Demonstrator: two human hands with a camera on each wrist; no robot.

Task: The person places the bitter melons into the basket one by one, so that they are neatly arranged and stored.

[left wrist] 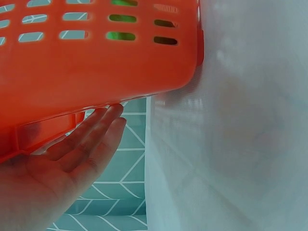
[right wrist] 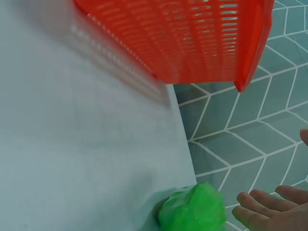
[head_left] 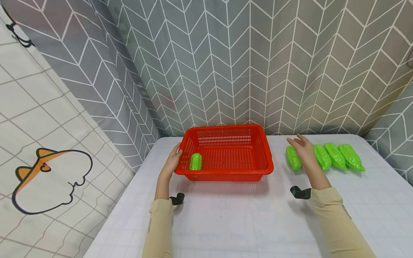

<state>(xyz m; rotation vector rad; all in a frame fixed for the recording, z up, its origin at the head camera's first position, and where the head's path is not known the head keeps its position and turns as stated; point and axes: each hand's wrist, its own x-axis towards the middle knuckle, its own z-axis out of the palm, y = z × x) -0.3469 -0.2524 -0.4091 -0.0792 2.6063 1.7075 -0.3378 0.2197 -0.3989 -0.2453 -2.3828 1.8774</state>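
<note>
A red plastic basket (head_left: 233,174) with slotted walls stands on the white table. One glossy, bright green, ridged oblong item (head_left: 195,162) lies inside at its left end. My left hand (head_left: 173,160) is at the basket's left side; in the left wrist view, its straight fingers (left wrist: 94,139) touch the outer wall below the rim. Over the row of similar green items (head_left: 335,156) at right, my right hand (head_left: 304,151) hovers with fingers spread, holding nothing. It partly covers the items below. The leftmost green item (right wrist: 195,211) appears beside those fingers in the right wrist view.
A grey curtain with white chevron lines (head_left: 226,71) hangs behind the table's far edge. At left is a white checked cloth (head_left: 64,118) with cartoon drawings. The white tabletop (head_left: 232,218) extends in front of the basket and between both forearms.
</note>
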